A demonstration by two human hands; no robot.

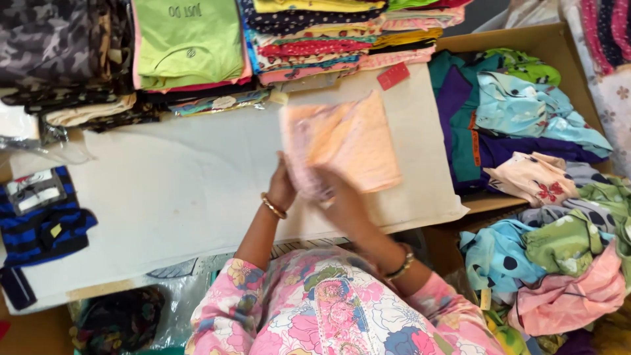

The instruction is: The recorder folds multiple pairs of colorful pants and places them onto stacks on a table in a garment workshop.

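Both hands — left hand [282, 187], right hand [332, 194] — grasp the peach garment [348, 141] over the counter [171, 197]; folds best kept square — edges aligned.

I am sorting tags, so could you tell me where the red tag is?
The red tag lies at the white table's far edge, right of centre, just below the stacked folded clothes.

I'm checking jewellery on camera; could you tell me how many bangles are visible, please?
2: a gold bangle on the left wrist and a dark bangle on the right wrist. Sleeves may hide others.
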